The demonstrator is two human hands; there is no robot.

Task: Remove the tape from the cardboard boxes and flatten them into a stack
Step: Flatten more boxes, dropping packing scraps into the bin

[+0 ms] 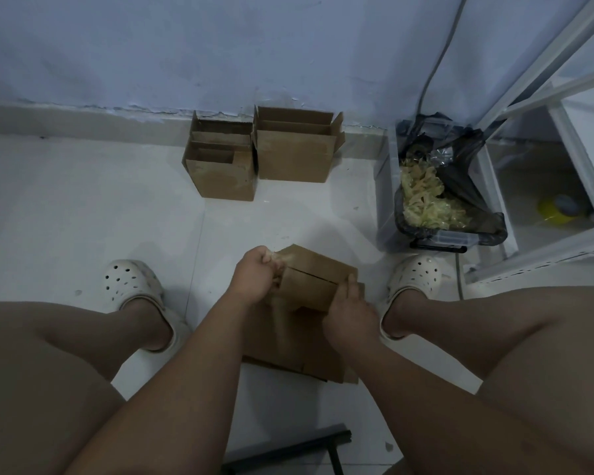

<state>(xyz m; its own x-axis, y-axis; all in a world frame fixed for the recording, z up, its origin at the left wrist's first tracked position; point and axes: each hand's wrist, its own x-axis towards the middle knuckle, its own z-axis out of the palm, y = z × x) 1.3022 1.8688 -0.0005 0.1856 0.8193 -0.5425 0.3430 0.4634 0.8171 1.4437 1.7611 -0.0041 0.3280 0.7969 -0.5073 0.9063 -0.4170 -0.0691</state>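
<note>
Your left hand (254, 275) is clenched round a wad of clear tape (279, 260) at the left end of the small box (312, 279), fingers curled tight. Your right hand (348, 311) grips the box's right end, fingers wrapped over its edge. The box is over the stack of flattened cardboard (282, 347), which lies on the floor (83, 207) between your feet. You cannot tell whether the box touches the stack. Beyond the stack, against the wall, a narrower open box (220, 176) and a wider open box (294, 156) stand side by side, touching. Right of the stack and farther back is a bin (386, 200) lined with a black bag, holding crumpled tape scraps (426, 200).
</note>
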